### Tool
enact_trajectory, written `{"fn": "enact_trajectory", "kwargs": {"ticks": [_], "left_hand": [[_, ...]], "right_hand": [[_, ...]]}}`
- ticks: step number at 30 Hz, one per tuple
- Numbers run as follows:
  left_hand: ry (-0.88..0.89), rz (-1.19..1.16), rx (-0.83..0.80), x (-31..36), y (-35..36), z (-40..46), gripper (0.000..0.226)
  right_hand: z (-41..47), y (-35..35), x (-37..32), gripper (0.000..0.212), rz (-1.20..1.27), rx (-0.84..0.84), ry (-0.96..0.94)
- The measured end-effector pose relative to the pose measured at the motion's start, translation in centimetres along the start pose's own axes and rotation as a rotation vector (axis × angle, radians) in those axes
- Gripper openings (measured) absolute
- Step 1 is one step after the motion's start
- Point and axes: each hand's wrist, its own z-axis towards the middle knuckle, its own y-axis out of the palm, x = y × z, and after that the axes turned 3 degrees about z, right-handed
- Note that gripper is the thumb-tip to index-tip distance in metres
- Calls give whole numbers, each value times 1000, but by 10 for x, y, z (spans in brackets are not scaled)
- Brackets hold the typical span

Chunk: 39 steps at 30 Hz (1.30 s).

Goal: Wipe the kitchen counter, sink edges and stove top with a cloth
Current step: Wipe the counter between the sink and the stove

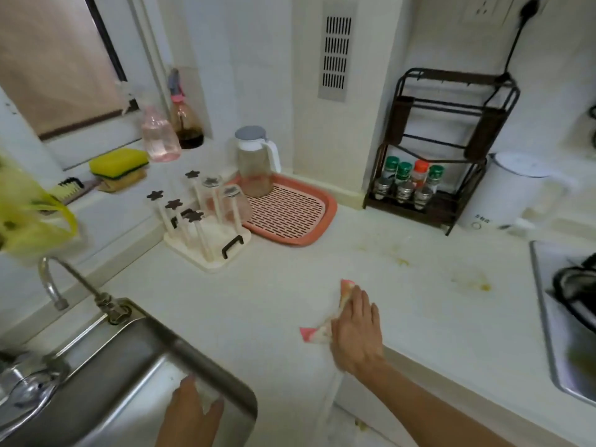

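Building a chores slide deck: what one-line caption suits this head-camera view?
Right hand presses a pink cloth flat on the white counter, yellow stains waiting nearer the stove.

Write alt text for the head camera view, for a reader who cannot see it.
A right hand presses a pink-and-white cloth flat on a white kitchen counter, short of yellowish stains near the stove. The left hand is at the near corner of a steel sink.

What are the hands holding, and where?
The right hand presses flat on the middle of the pink-and-white cloth. The left hand seems to pinch a small white wad between thumb and fingers.
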Motion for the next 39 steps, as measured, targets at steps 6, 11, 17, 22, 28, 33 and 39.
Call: {"fn": "enact_trajectory", "kwargs": {"ticks": [6,11,17,22,28,33,39], "left_hand": [[213,176,12,87,40,15,72],[466,387,89,171,87,49,53],[431,514,160,252,124,110,44],[419,525,252,288,146,130,44],[432,494,213,306,161,122,53],[407,476,232,315,172,121,57],[366,452,290,302,187,126,71]], "right_hand": [[32,4,3,63,72,-93,-201],[101,7,25,64,116,-105,-302],[184,8,45,70,67,-94,-435],[222,14,71,60,27,-56,-492],[204,-4,147,68,60,-23,-196],[152,-14,247,59,15,25,146],[134,-12,269,62,100,101,275]]}}
